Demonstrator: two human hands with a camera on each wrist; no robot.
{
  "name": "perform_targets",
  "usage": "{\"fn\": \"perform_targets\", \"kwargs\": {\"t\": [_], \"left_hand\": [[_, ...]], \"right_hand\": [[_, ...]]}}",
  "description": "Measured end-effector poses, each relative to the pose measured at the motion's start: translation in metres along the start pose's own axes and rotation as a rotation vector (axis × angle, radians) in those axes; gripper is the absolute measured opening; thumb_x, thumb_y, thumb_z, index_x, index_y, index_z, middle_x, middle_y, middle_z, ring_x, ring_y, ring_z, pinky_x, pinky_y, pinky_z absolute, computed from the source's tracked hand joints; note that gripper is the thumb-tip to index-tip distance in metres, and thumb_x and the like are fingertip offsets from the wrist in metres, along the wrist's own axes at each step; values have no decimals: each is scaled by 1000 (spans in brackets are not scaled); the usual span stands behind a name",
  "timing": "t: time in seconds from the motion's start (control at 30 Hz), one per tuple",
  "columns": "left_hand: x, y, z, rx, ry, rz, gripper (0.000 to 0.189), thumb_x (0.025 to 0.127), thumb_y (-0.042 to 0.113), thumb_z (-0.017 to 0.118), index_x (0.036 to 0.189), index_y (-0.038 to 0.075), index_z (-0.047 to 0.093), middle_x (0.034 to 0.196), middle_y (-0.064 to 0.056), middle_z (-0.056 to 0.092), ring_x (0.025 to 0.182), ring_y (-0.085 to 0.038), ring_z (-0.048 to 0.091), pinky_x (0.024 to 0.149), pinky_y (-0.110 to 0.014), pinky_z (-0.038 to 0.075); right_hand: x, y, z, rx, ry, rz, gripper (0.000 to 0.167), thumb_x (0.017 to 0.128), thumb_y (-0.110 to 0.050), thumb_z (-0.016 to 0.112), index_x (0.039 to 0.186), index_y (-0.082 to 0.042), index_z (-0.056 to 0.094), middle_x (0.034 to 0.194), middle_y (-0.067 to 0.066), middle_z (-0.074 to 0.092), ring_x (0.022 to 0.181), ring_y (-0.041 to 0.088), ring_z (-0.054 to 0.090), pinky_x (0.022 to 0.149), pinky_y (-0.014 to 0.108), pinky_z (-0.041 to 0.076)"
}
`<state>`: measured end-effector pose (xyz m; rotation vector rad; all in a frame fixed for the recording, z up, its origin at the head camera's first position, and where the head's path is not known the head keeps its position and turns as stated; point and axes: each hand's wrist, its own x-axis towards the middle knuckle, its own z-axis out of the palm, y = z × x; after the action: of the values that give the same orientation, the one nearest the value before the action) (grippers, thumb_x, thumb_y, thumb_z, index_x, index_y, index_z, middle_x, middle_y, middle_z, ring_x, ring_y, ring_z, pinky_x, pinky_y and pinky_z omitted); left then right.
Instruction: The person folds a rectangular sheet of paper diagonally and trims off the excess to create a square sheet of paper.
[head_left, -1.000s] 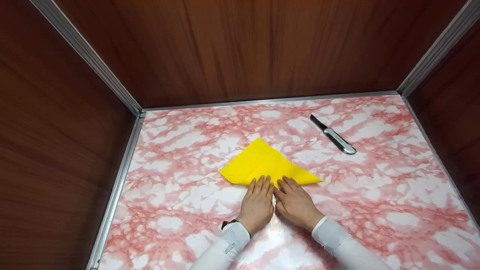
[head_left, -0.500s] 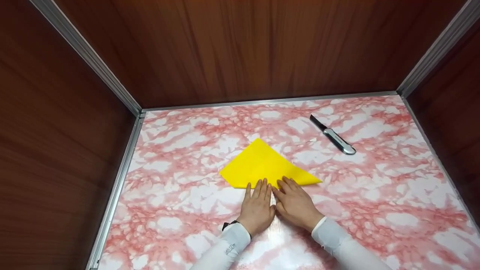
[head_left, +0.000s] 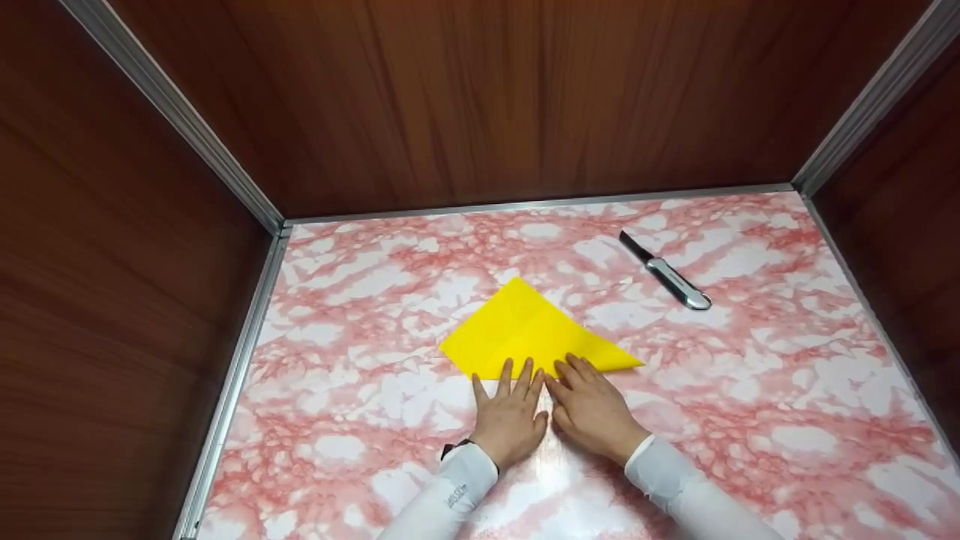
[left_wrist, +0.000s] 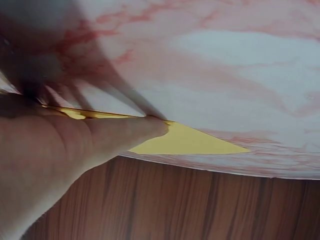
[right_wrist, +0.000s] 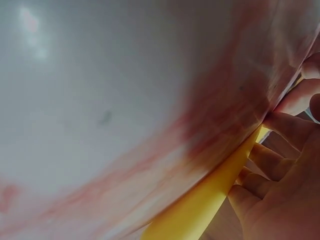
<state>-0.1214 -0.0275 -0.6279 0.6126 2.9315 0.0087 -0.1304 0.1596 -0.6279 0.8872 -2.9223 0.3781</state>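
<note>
A yellow sheet of paper [head_left: 517,326], folded into a rough triangle, lies in the middle of the table with its fold toward the person. My left hand [head_left: 511,421] spreads its straight fingers along that near edge, fingertips pressing on the paper. Beside it my right hand [head_left: 596,411] rests its fingertips on the same edge, right of the middle. In the left wrist view a corner of the paper [left_wrist: 192,140] shows past the finger. The right wrist view has the paper's right part [right_wrist: 200,200] rising a little off the table by the fingers.
A utility knife [head_left: 667,273] with a black and silver handle lies at the back right, its dark blade end pointing to the back left. Brown wood-grain panels [head_left: 480,105] with metal edge strips wall the red-and-white marbled table [head_left: 345,450] at the back and sides.
My left hand has fanned its fingers and slid left along the near edge. The paper's left near edge now lies flatter and straighter. My right hand has stayed nearly still.
</note>
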Motion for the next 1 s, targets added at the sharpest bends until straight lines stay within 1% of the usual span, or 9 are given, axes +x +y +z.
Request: {"fn": "perform_targets", "kwargs": {"t": [0.17, 0.27, 0.37, 0.5, 0.63, 0.77, 0.87, 1.0], "left_hand": [[-1, 0, 0, 27, 2, -6, 69, 104, 58, 40, 164, 25, 28, 170, -2, 18, 156, -32, 14, 108, -79, 18], [-2, 0, 0, 29, -2, -3, 69, 104, 58, 38, 164, 25, 28, 170, -3, 18, 156, -32, 15, 108, -79, 19], [-1, 0, -1, 30, -19, -1, 69, 104, 58, 36, 164, 25, 28, 170, -3, 18, 156, -31, 15, 108, -78, 20], [0, 0, -4, 40, -46, -1, 70, 104, 59, 34, 164, 25, 26, 171, -2, 16, 156, -31, 14, 108, -78, 20], [0, 0, -6, 44, -58, -2, 71, 103, 60, 35, 165, 25, 25, 171, -2, 15, 156, -31, 14, 108, -78, 20], [0, 0, -6, 47, -47, -3, 71, 103, 60, 36, 164, 25, 26, 171, -3, 17, 156, -31, 15, 108, -78, 21], [0, 1, -7, 53, -42, -5, 71, 104, 61, 35, 164, 25, 27, 170, -3, 18, 155, -31, 16, 108, -77, 22], [1, 1, -8, 64, -53, -11, 72, 104, 63, 32, 165, 26, 25, 171, -2, 17, 156, -31, 15, 108, -77, 22]], "right_hand": [[-1, 0, 2, -10, 4, 3, 48, 100, -27, 57, 143, -7, 61, 147, 22, 52, 144, 44, 37, 119, 54, 27], [-2, 0, 2, -20, 15, -1, 49, 102, -33, 58, 143, -8, 62, 148, 22, 52, 145, 43, 36, 119, 54, 27], [-3, -1, 2, -32, 22, -10, 52, 103, -41, 57, 142, -8, 62, 150, 21, 51, 146, 43, 35, 119, 54, 27], [-3, -1, 1, -47, 17, -15, 55, 103, -46, 56, 140, -6, 63, 151, 21, 49, 147, 42, 33, 119, 55, 26], [-3, -1, 1, -45, 4, -8, 57, 104, -48, 53, 141, -6, 63, 153, 21, 48, 149, 42, 30, 120, 54, 24], [-4, 1, 0, -28, -3, 3, 57, 104, -49, 52, 145, -10, 60, 155, 20, 46, 150, 41, 27, 121, 53, 22], [-5, 4, 0, -12, -13, 15, 56, 104, -49, 51, 147, -13, 58, 157, 19, 43, 151, 40, 25, 122, 53, 20], [-7, 9, -1, -4, -14, 19, 56, 105, -50, 49, 148, -15, 58, 160, 18, 40, 152, 40, 23, 122, 54, 19]]}}
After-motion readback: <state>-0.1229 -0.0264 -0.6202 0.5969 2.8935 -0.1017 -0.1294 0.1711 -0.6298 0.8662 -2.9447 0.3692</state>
